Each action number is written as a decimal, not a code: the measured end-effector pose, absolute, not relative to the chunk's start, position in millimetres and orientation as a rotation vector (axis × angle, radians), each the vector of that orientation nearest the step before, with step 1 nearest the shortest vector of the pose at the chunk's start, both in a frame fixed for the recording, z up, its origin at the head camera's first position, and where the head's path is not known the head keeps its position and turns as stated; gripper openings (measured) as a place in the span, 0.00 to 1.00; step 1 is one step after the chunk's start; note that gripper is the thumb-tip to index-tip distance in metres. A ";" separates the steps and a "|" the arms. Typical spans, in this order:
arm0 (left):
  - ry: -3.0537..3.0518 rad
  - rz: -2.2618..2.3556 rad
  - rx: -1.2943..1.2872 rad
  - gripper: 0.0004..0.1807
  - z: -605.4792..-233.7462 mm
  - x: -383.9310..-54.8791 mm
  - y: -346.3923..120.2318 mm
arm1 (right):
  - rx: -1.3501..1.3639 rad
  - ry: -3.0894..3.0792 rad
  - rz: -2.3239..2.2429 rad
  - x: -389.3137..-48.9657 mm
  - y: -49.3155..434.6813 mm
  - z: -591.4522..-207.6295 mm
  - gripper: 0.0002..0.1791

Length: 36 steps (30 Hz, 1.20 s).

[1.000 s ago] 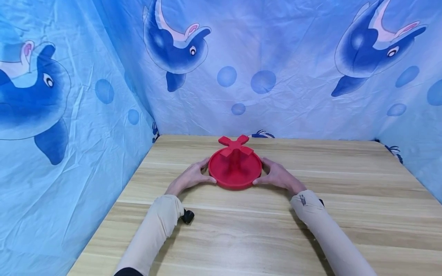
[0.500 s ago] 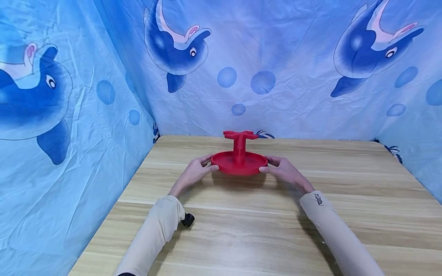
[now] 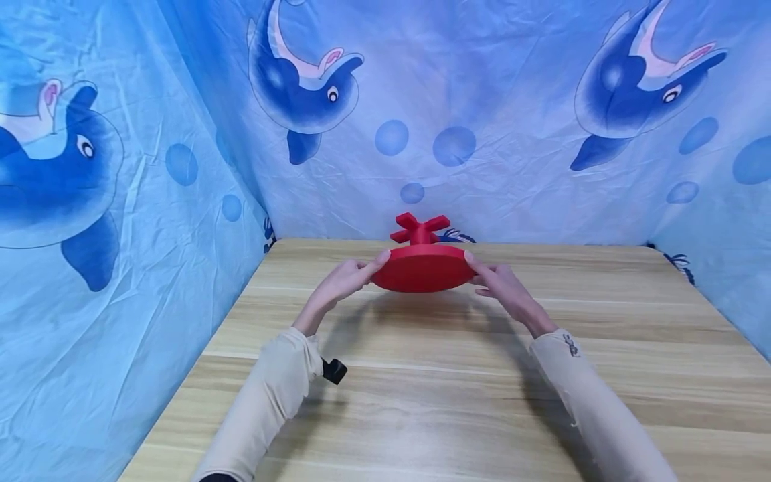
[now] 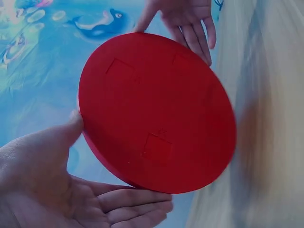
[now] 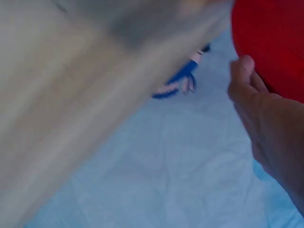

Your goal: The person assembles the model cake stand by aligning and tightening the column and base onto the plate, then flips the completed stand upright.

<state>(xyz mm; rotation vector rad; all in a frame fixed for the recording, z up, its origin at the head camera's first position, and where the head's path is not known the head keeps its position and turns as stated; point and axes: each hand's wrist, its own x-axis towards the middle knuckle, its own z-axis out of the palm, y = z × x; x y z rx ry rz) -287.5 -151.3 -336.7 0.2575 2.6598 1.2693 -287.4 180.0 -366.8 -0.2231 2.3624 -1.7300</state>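
A red round tray with a central post and cross-shaped top is held above the table, tipped so its flat underside faces me. My left hand holds its left edge, thumb at the rim. Opposite, my right hand grips the right edge. In the left wrist view, the tray's underside shows shallow square outlines, with fingers extended along the edge. The post and cross are hidden there. Only part of the tray enters the right wrist view, beside the right hand.
A wood-grain table lies under both arms. Blue cloth with printed dolphins hangs behind it and along the sides. A small black device sits at the left wrist.
The tray was low near the table with its inside showing. Both hands have raised it and tipped it back, so its underside now shows and the cross points away.
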 end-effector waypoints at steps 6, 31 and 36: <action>2.451 1.330 0.334 0.37 -320.5 -288.4 -149.7 | -0.261 2.415 -1.580 -284.0 184.5 -337.9 0.48; 2.195 1.002 0.185 0.53 -283.8 -305.2 -143.1 | -0.155 2.344 -1.176 -291.0 188.3 -297.2 0.49; 2.191 1.006 0.194 0.52 -283.4 -306.3 -140.2 | -0.112 2.330 -1.144 -293.9 190.7 -292.0 0.50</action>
